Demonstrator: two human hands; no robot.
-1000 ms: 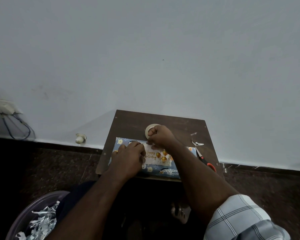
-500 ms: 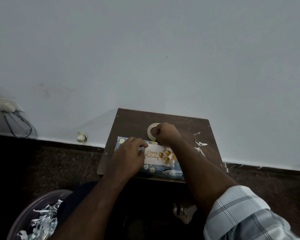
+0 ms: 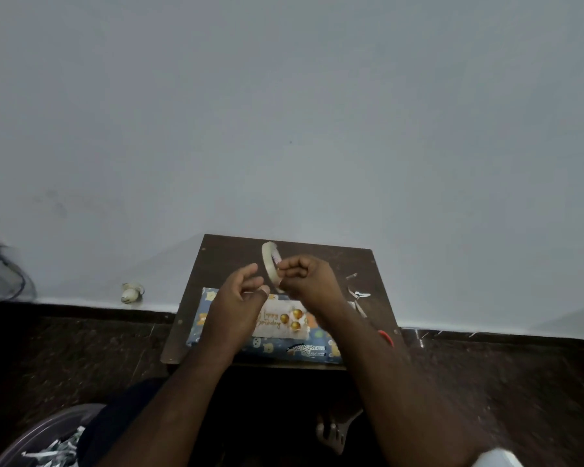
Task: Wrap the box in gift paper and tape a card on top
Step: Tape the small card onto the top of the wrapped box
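Centrally, a tape roll (image 3: 271, 264) is gripped in the curled fingers of the right hand (image 3: 305, 281) and held upright above the table. Close beside it, the left hand (image 3: 238, 306) is raised with fingers loosely spread, nothing being held. Beneath both hands, the wrapped box (image 3: 270, 347) is laid flat on the small dark wooden table (image 3: 334, 261), with a "Happy Birthday" card (image 3: 284, 320) resting on top. Red-handled scissors (image 3: 368, 315) are seen just right of the box, partly hidden by the right forearm.

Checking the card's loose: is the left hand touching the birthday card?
Cannot tell. In the head view the left hand is raised and overlaps the card's left end, hiding any gap.
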